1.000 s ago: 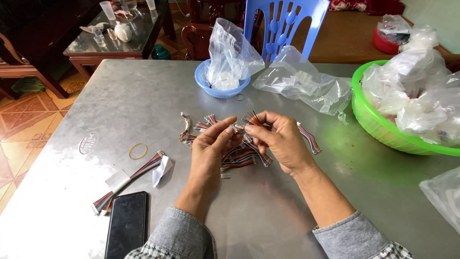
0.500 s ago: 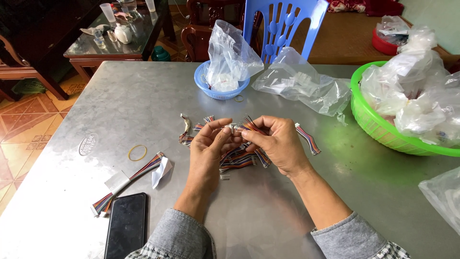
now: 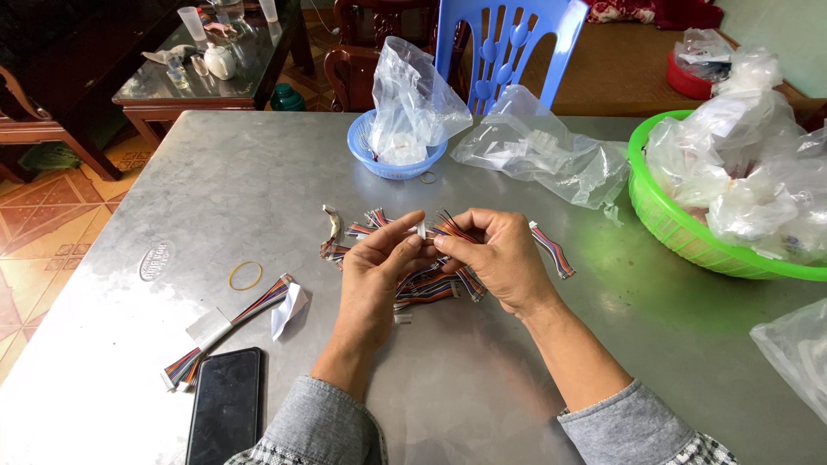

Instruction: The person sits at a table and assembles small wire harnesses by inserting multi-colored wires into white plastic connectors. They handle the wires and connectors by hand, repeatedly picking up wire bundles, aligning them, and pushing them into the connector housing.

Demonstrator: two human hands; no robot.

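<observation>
Steel table (image 3: 534, 362): left hand (image 3: 379, 263) and right hand (image 3: 495, 258) pinch small white connector (image 3: 422, 230) above wire bundles (image 3: 426, 288).

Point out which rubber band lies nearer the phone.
The yellow rubber band lying left of the hands, just above the phone; the other rubber band sits beside the blue basket.

The phone (image 3: 226, 405) lies at lower left, the basket (image 3: 680, 228) at right, the wire pile (image 3: 431, 275) mid-frame under both hands.

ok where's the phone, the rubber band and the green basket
phone (image 3: 226, 405), head view, middle of its dark screen
rubber band (image 3: 245, 275), head view, on the yellow loop's lower edge
green basket (image 3: 668, 220), head view, on its outer wall near the rim
</observation>
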